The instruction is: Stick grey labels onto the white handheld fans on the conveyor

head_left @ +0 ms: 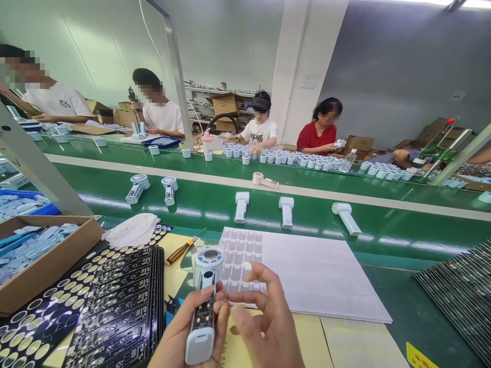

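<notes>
Low above the counter [402,312], a white handheld device [203,306] with a round head and an exposed dark circuit strip is gripped by the left hand [184,332]. A small white pad [247,266] is pinched by the right hand [264,322].

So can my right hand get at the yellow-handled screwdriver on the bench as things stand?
Probably yes. The yellow-handled screwdriver lies uncovered on the yellow mat, with nothing on top. But the right hand pinches a small white pad, and the white handheld device in the left hand sits between them.
</notes>
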A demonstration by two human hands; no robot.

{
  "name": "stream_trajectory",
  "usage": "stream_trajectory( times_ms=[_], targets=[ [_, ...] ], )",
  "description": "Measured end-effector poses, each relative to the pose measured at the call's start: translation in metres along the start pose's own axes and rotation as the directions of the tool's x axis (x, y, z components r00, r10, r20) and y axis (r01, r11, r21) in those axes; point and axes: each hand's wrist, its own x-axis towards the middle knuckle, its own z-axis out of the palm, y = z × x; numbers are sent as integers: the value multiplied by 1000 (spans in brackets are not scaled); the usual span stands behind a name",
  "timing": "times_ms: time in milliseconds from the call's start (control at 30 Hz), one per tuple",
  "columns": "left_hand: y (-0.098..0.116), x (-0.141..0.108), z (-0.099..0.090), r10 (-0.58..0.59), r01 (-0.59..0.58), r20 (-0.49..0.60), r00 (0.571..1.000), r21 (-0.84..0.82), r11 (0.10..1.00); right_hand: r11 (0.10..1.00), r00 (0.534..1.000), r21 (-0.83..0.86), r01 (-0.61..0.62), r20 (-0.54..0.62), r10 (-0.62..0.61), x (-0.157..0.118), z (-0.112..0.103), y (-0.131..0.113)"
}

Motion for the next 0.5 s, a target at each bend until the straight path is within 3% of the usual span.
stream_trajectory(
  times_ms=[100,300,500],
  targets=[
    [5,8,-12,13,-12,-15,1000,85,996,993,998,-109,33,51,-27,5,-15,21],
    [2,30,-46,74,-145,182,980,415,898,907,979,-389,159,184,-93,0,-19,73],
    [-12,53,-62,136,-228,208,969,520,823,649,961,-710,272,230,-150,-6,-7,88]
  ],
)
